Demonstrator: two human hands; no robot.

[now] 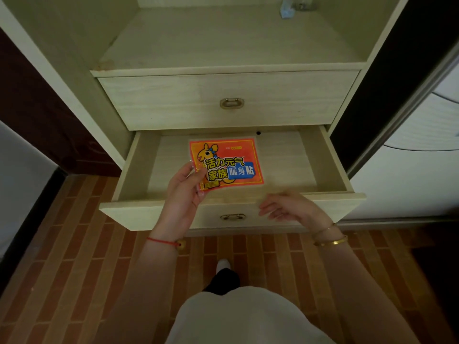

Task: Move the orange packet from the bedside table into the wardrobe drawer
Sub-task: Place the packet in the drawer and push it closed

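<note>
The orange packet (pixel 228 163), printed with a yellow cartoon animal and Chinese letters, is inside the space of the pulled-out lower wardrobe drawer (pixel 332 165). My left hand (pixel 185 187) pinches its lower left corner between thumb and fingers. I cannot tell whether the packet touches the drawer bottom. My right hand (pixel 285 206) hovers at the drawer's front edge, just right of the metal handle (pixel 232 216), fingers spread and holding nothing.
The upper drawer (pixel 173 100) above is closed. A shelf (pixel 223 40) above it carries a small blue object (pixel 286 12) at the back. A sliding door (pixel 402 83) stands to the right. The floor (pixel 74 244) is reddish brick-patterned; my foot (pixel 223 265) is below the drawer.
</note>
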